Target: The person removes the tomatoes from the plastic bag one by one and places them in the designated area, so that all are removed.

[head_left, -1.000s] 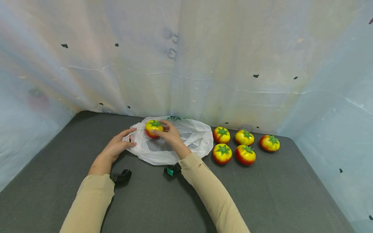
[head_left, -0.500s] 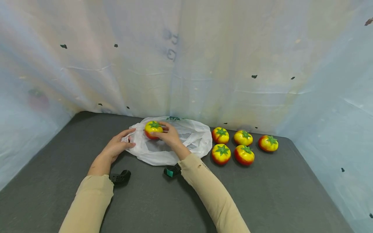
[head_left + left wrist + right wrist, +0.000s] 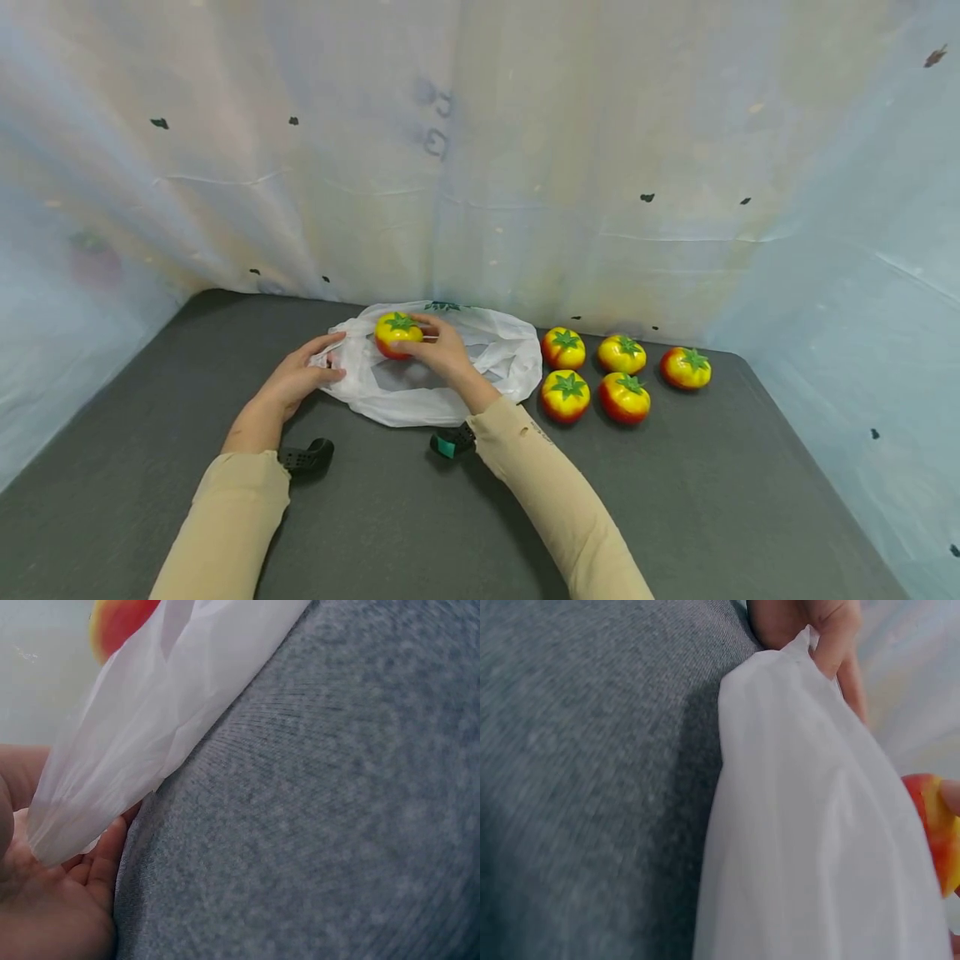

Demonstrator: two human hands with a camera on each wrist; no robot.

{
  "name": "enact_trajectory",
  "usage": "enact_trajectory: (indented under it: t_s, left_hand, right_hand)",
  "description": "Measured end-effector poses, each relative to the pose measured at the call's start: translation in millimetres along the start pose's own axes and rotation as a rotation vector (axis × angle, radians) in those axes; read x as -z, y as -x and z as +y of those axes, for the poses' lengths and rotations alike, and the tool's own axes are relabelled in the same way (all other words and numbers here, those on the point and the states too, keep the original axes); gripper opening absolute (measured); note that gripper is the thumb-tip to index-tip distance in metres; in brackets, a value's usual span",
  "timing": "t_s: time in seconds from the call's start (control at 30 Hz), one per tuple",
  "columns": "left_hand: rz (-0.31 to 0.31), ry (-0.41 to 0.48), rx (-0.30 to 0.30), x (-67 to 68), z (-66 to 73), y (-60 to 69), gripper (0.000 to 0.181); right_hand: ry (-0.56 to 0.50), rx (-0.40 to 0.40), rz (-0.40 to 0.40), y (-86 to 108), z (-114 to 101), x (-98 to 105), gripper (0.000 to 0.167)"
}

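A white plastic bag lies spread on the dark table, its mouth facing up. At its left end my left hand grips the edge; the left wrist view shows the plastic bag gathered between thumb and fingers. My right hand holds a glossy yellow-and-red tomato with a green leafy top, over the left part of the bag's mouth. In the right wrist view the tomato shows only partly at the right edge, beyond the bag.
Several similar tomatoes stand on the table just right of the bag, the farthest tomato a little apart. A pale plastic sheet rises behind the table and along both sides.
The right hand still holds the tomato over the bag, its forearm now slightly farther right. The left hand keeps its grip on the bag. The whole head view has shifted a little.
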State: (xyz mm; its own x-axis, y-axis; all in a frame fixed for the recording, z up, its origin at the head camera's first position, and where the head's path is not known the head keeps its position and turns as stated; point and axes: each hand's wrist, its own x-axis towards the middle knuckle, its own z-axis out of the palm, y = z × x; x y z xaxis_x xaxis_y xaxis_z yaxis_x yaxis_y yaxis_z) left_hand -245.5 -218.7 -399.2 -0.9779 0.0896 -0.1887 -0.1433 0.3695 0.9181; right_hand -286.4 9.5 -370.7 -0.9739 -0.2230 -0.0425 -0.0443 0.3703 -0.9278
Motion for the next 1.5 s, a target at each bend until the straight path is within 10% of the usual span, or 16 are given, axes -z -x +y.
enact_trajectory:
  t_s: [1.5]
  left_hand:
    - [-0.019, -0.021, -0.019, 1.2, 0.0, 2.0, 0.076]
  right_hand:
    - [0.147, 0.131, -0.065, 43.4, 14.9, 65.1, 0.055]
